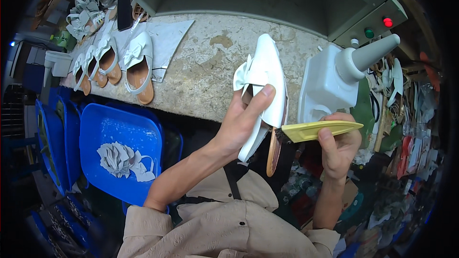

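A white shoe (pixel 271 62) with a bow and a tan sole is gripped in my left hand (pixel 241 119), its toe pointing away from me and its upper facing left. My thumb presses on the upper; the other fingers are mostly hidden behind the shoe. My right hand (pixel 340 152) is closed around a yellow-handled brush (pixel 318 132). Its dark bristles meet the shoe's sole edge, near the tan heel part. Just beyond my right hand stands a white plastic bottle (pixel 330 79) with a long grey nozzle.
Several white bow shoes (pixel 138 64) line the worn bench (pixel 201 67) at left, near a dark phone (pixel 124 12). A blue plastic bin (pixel 98 120) below holds grey-white cut pieces (pixel 119 160). A grey metal housing (pixel 239 0) with red and green lights spans the back. Scraps clutter the right.
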Tool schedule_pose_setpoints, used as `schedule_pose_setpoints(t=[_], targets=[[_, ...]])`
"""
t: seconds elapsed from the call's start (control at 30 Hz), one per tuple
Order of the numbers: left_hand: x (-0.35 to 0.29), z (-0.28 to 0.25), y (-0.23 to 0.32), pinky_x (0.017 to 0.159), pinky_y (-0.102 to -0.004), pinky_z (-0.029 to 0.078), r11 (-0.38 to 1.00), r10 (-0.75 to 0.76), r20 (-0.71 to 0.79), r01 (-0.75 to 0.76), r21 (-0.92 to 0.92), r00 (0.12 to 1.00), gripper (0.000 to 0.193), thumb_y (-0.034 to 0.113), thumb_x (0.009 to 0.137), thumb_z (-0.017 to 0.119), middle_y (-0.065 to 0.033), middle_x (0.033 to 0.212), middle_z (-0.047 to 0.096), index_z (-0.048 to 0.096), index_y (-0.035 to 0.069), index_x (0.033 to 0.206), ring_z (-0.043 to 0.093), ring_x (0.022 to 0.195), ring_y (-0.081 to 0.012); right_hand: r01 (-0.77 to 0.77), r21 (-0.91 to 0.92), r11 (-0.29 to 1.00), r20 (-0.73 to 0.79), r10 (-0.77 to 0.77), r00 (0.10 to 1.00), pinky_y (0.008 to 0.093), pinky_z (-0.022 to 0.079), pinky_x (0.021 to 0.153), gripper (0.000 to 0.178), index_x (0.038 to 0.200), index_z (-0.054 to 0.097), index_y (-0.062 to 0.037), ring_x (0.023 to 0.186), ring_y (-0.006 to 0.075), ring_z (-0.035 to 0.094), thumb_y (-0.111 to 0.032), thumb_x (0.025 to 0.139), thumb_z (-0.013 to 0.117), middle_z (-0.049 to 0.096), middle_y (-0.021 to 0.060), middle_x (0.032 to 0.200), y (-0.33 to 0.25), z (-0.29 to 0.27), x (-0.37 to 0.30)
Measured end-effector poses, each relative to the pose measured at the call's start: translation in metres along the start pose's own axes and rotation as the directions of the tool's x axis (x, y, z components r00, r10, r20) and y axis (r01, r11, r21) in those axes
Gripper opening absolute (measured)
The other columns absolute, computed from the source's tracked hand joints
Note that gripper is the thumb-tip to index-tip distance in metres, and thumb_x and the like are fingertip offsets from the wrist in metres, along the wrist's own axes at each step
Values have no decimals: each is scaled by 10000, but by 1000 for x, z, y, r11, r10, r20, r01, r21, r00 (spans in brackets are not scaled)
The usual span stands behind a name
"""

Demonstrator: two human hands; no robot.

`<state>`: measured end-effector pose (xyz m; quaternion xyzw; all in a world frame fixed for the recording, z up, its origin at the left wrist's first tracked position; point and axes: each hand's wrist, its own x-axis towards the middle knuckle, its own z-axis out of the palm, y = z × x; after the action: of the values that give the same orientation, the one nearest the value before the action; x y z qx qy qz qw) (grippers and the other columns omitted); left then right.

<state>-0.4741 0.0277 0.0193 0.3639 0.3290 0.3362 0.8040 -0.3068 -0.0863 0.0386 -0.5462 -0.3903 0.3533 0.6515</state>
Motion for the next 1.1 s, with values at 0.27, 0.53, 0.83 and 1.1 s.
schedule_pose_setpoints(t=[0.27, 0.53, 0.83, 1.1], targets=[[-7, -8, 7, 918, -308, 461, 1000, 25, 64, -25, 4, 998, 560, 266, 949, 619, -84, 1186, 534, 368, 27, 1389, 537, 1069, -129, 54, 172, 984, 122, -76, 990, 224, 457, 624, 267, 1032, 587, 52, 699, 102, 569, 15, 793, 701, 625, 91, 890, 4, -9, -9], [-10, -7, 10, 933, -322, 463, 999, 25, 66, -28, 34, 997, 585, 268, 943, 626, -90, 1188, 536, 358, 18, 1399, 537, 1089, -148, 99, 111, 989, 38, -104, 994, 250, 477, 701, 252, 1016, 578, 55, 779, 119, 586, 35, 788, 685, 637, 123, 906, 4, -6, -10], [-18, -5, 13, 857, -305, 505, 998, 10, 73, -15, 66, 997, 549, 305, 961, 571, -94, 1145, 558, 358, 15, 1375, 584, 1000, -129, 99, 177, 979, 52, -110, 993, 235, 477, 634, 239, 1010, 568, 54, 704, 122, 587, 39, 795, 672, 639, 150, 846, 7, -5, -15], [-24, -4, 13, 823, -294, 523, 996, -56, 120, 47, 82, 991, 537, 384, 979, 528, -87, 1088, 598, 409, 2, 1338, 616, 946, -128, 28, 109, 994, 23, -31, 999, 231, 481, 679, 245, 1018, 585, 39, 769, 115, 599, 11, 799, 693, 641, 108, 931, 6, -5, -11]])
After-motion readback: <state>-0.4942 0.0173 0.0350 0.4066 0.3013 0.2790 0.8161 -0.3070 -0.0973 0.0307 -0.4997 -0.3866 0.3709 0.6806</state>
